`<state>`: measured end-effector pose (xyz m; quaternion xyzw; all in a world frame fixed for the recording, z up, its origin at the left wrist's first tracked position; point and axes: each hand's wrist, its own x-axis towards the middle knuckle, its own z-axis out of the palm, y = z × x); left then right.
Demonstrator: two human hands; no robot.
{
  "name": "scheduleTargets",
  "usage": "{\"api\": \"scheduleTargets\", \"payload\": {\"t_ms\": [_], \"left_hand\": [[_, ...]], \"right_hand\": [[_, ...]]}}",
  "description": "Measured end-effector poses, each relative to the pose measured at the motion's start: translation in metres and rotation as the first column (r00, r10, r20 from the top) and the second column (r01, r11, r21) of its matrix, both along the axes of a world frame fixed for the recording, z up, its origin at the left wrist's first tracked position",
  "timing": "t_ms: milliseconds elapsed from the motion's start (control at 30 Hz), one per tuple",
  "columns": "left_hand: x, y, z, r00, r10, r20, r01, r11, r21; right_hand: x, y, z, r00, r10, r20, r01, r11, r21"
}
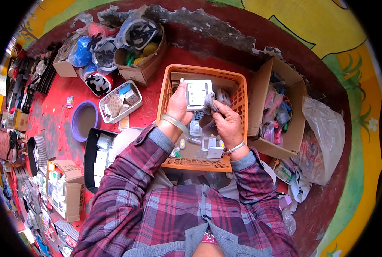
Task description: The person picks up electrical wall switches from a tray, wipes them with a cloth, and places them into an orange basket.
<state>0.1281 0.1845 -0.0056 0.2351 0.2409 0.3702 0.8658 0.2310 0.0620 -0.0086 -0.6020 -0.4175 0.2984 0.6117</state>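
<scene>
Over the orange basket [245, 111], my left hand [178, 103] is closed on a white square wall switch plate [198, 93], thumb along its left edge. My right hand [228, 124] pinches a grey cloth [208, 103], which touches the plate's right edge or hangs just beside it; I cannot tell which. Inside the basket below lie a small white box-like piece [215, 152], several other white and clear plastic parts, and a small white oval piece with a yellow spot [182, 144].
To the right stands an open cardboard box [259, 100] of mixed goods, beside a clear plastic bag [323, 128]. On the left are a purple basin [74, 122], a white basket [140, 100] and a black bin [89, 158]. Another filled carton [150, 66] stands behind, near the wall.
</scene>
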Motion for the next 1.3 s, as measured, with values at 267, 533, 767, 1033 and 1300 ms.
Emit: {"api": "scheduleTargets", "payload": {"t_ms": [267, 533, 767, 1033, 1300], "left_hand": [[0.000, -0.001, 0.009, 1.000, 0.012, 0.015, -0.011, 0.999, -0.047], [-0.001, 0.003, 0.003, 0.995, -0.066, 0.072, 0.072, 0.993, -0.088], [0.001, -0.001, 0.009, 0.992, -0.115, 0.047, 0.122, 0.976, -0.181], [0.003, -0.008, 0.005, 0.988, -0.157, 0.010, 0.157, 0.985, -0.074], [-0.002, -0.001, 0.010, 0.997, -0.073, -0.003, 0.073, 0.997, 0.006]], "right_hand": [[0.018, -0.004, 0.013, 0.984, 0.130, -0.120, -0.133, 0.991, -0.019], [0.068, -0.009, 0.017, 0.776, -0.073, -0.627, 0.183, 0.977, 0.112], [0.042, -0.003, 0.034, 0.959, -0.072, -0.275, 0.107, 0.988, 0.115], [0.030, 0.002, 0.033, 0.831, -0.094, 0.548, 0.043, 0.993, 0.106], [0.020, -0.004, 0.033, 0.764, 0.004, 0.646, -0.046, 0.998, 0.048]]}}
